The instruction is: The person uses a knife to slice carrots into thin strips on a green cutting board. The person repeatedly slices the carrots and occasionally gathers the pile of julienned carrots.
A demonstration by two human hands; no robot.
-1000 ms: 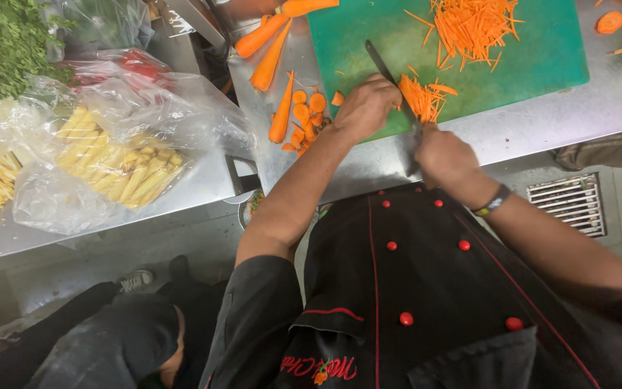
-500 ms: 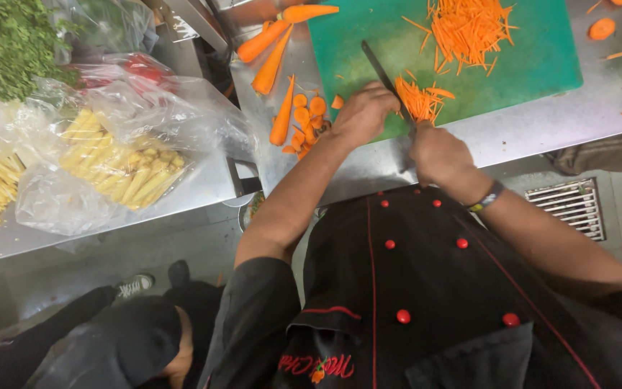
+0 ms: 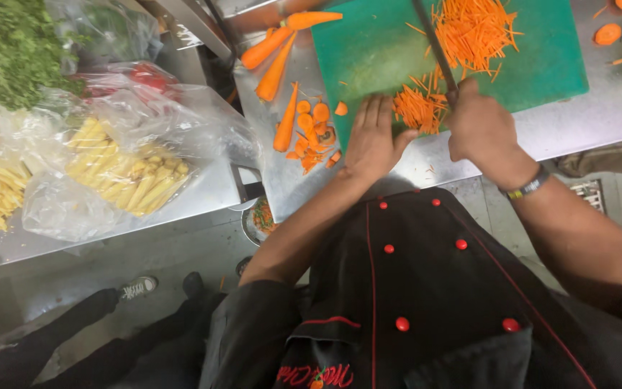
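The left hand (image 3: 372,140) lies flat on the near edge of the green cutting board (image 3: 541,65), fingers straight and pressed together, touching a small heap of carrot matchsticks (image 3: 417,109) just to its right. The right hand (image 3: 482,131) is curled in a fist around the handle of a knife (image 3: 433,47), whose dark blade runs up across the board. A larger pile of julienned carrot (image 3: 476,29) sits further back on the board. Left of the board, on the steel counter (image 3: 599,122), lie whole peeled carrots (image 3: 276,54) and carrot ends and slices (image 3: 312,130). On the neighbouring counter, a clear plastic bag (image 3: 120,169) holds pale yellow vegetable sticks, another bag (image 3: 142,79) holds something red, and chopped green herbs (image 3: 12,47) are heaped at the far corner.
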